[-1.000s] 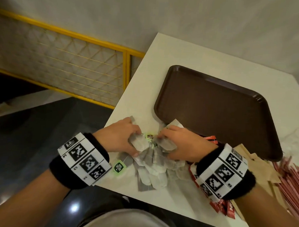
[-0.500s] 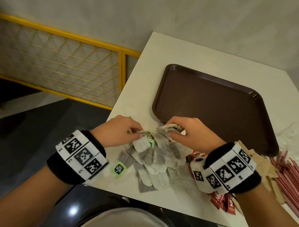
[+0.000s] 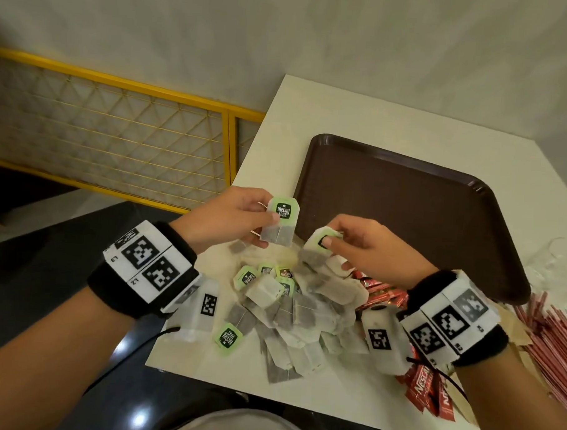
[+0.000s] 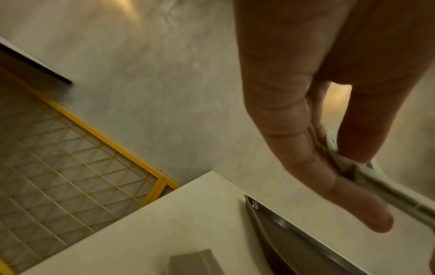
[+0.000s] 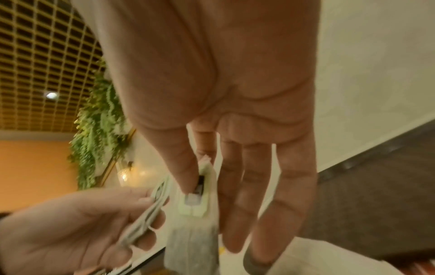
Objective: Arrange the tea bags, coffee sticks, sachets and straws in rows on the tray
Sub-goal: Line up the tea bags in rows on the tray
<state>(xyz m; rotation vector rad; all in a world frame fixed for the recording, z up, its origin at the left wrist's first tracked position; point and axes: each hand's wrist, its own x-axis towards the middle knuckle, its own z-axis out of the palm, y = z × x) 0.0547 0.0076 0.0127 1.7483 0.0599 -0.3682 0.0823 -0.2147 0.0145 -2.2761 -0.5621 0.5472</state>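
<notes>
Your right wrist band (image 3: 456, 316) hid part of the coffee sticks (image 3: 425, 391); the straws (image 3: 550, 327) ran off the frame's right edge.

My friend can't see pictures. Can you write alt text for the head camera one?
Two hands each hold a tea bag above a heap: left hand pinches one tea bag, right hand another. The pile of tea bags lies on a white table beside a brown tray.

"McCoy teas" on green tea-bag tag (image 3: 283, 211), "NESCAFE" on red coffee sticks (image 3: 422, 388)
</notes>
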